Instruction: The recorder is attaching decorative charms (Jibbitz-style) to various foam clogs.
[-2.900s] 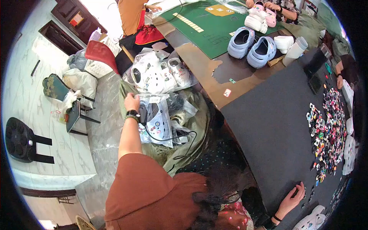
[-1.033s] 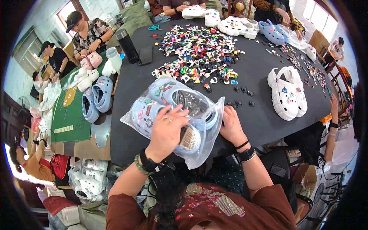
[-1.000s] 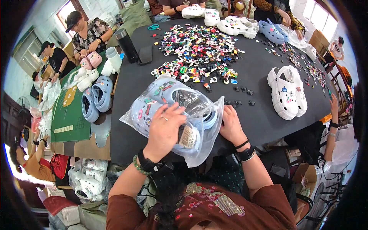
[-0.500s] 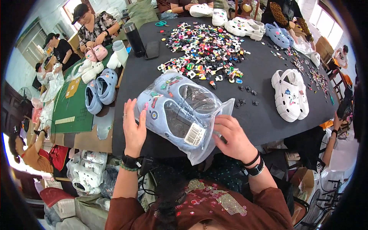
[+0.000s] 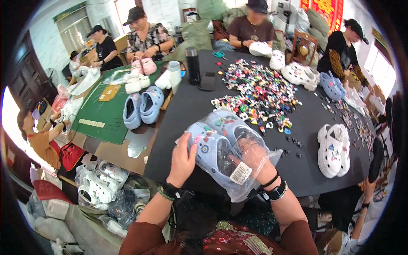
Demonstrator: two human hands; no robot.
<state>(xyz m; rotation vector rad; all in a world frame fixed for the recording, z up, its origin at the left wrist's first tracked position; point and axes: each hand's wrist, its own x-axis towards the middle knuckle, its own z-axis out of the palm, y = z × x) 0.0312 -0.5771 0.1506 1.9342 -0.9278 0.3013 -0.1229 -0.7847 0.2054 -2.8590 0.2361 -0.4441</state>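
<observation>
Left hand (image 5: 182, 160) upright, thumb (image 5: 193, 154) apart from fingers (image 5: 180, 144); right hand (image 5: 253, 158) angled inward, fingertips indistinct; both forearms (image 5: 158, 209) extended forward.

Rm bright, mostly daylight: doorway (image 5: 12, 127) far L blown out white, window (image 5: 382, 70) at R washed out too. Sm. glints on clear bag (image 5: 243, 194). Ctr fairly sharp, bkgd softer; blurred patch over far person (image 5: 251, 32). Fisheye bends edges; corners black w/ bluish fringe.

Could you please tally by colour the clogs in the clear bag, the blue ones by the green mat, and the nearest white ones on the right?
Bagged blue clogs: 2
Loose blue clogs: 2
White clogs: 2
Total: 6
</observation>
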